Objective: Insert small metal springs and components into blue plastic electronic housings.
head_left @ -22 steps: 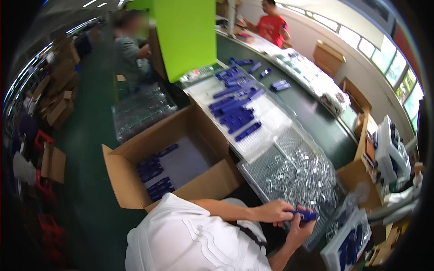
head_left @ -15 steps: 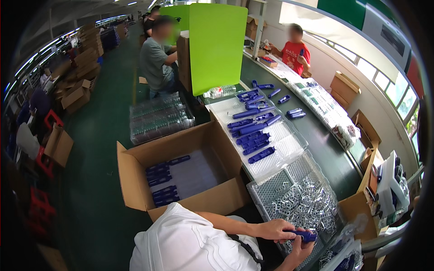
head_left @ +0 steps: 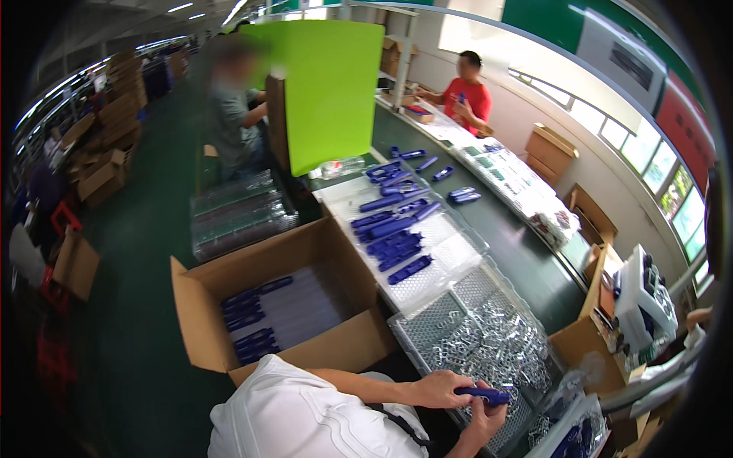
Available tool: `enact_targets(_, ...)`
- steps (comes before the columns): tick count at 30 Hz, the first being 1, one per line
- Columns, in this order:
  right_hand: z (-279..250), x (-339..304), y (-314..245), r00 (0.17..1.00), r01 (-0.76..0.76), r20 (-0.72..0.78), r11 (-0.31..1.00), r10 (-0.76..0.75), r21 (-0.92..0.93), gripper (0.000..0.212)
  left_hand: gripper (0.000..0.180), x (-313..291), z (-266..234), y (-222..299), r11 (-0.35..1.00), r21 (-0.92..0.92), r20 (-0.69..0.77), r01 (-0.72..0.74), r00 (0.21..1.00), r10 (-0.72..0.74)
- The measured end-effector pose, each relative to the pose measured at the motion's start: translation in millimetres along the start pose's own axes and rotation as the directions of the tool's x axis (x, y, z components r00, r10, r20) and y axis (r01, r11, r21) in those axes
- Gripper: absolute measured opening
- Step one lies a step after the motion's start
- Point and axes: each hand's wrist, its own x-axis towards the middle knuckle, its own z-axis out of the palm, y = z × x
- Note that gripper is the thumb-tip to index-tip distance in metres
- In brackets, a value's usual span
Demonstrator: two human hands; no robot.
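A dark blue, elongated plastic part [head_left: 489, 395] is held level over the near edge of a tray of metal pieces. My left hand [head_left: 441, 388] grips its left end, fingers closed round it. From below, my right hand [head_left: 484, 421] pinches it nearer the right end; some of these fingers are hidden. Just beyond my hands, a clear plastic tray [head_left: 418, 327] holds a heap of small shiny metal clips [head_left: 496, 343]. Further up the bench, several similar blue plastic parts [head_left: 395, 246] lie on a white textured sheet [head_left: 450, 263].
An open cardboard box [head_left: 343, 336] with blue parts inside stands at my left. Behind it are stacked clear trays [head_left: 240, 217] and a lime-green partition [head_left: 336, 91]. Bagged parts [head_left: 573, 431] lie at lower right. Two co-workers are at the far side, one in a red shirt [head_left: 475, 99].
The view has shifted, so the whole scene sits further left. My hands keep hold of the blue part over the tray. The co-worker in red has turned and lowered a hand.
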Motion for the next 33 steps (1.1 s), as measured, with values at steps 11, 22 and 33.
enact_targets(11,-9,10,28,0.984,0.078,-0.144,0.981,-0.104,-0.177,0.029,0.029,14,17,0,0.989,0.138,-0.112,-0.042,0.992,0.058)
enact_targets(22,-4,1,-24,0.992,-0.108,0.078,0.986,0.099,0.130,0.031,0.028,21,-5,8,0.830,-0.381,0.315,0.408,0.901,-0.298)
enact_targets(33,-42,-10,25,0.968,-0.109,-0.141,0.852,0.208,0.512,0.034,0.033,34,20,7,0.622,-0.604,0.434,0.498,0.860,-0.267)
